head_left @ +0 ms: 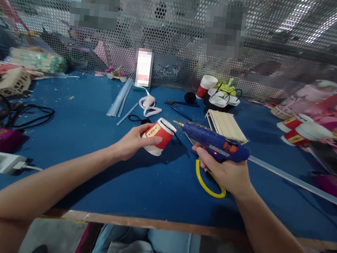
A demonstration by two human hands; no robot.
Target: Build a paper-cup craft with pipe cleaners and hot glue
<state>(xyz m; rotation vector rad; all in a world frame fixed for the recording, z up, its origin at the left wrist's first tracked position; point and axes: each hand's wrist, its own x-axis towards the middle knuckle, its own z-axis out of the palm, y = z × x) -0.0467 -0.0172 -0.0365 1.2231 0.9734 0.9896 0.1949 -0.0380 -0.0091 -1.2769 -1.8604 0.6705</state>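
A red and white paper cup (pixel 165 136) is tilted in my left hand (pixel 134 141), whose thumb lies across its side. A black cord runs along the cup's upper end and hangs off to the right. My right hand (pixel 227 171) is wrapped round the handle of a blue glue gun (pixel 206 138) with a small red light. The gun's nozzle points left, close to the cup but apart from it. A long clear glue stick (pixel 296 181) sticks out of the gun's back. Yellow-handled scissors (pixel 210 190) lie beneath my right hand.
Behind the cup are a white ribbon (pixel 149 103), clear glue sticks (pixel 119 98), pliers (pixel 183 103) and a lit phone (pixel 143 69). Wooden sticks (pixel 228 125) lie behind the gun. More cups (pixel 307 132) stand right. Power strip (pixel 2 144) and cables sit left; a perforated screen closes the back.
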